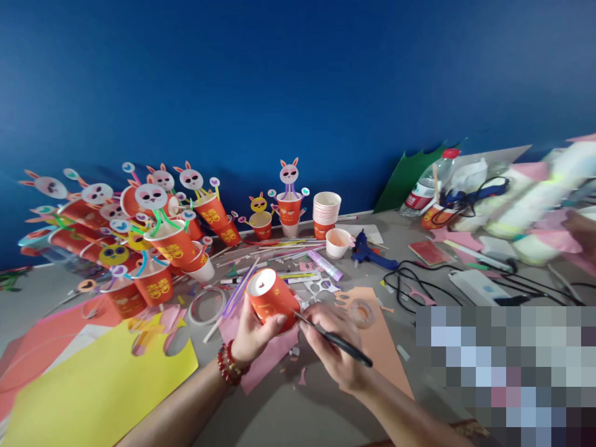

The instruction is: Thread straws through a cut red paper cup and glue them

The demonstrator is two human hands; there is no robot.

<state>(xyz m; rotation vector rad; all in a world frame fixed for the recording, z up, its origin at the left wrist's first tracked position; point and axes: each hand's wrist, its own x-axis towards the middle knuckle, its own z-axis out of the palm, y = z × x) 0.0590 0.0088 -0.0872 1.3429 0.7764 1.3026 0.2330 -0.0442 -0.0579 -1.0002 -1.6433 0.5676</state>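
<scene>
My left hand (254,332) is wrapped round a red paper cup (274,298) held upside down and tilted. The cup's white base faces up and has a small dark mark or hole in it. In my right hand (333,344) is a slim black craft knife (349,349), its thin pointed tip at the cup's side near the rim. Whether the tip pierces the wall I cannot tell. Beneath both hands lie a pink paper sheet (274,366) and an orange sheet (379,347), with small paper scraps about.
Several red cups with paper rabbit heads (151,196) crowd the left, behind a yellow sheet (116,385). Farther back are stacked cups (325,214), a small white cup (338,243) and a blue glue gun (372,253). Black cables and a white power strip (479,287) lie right.
</scene>
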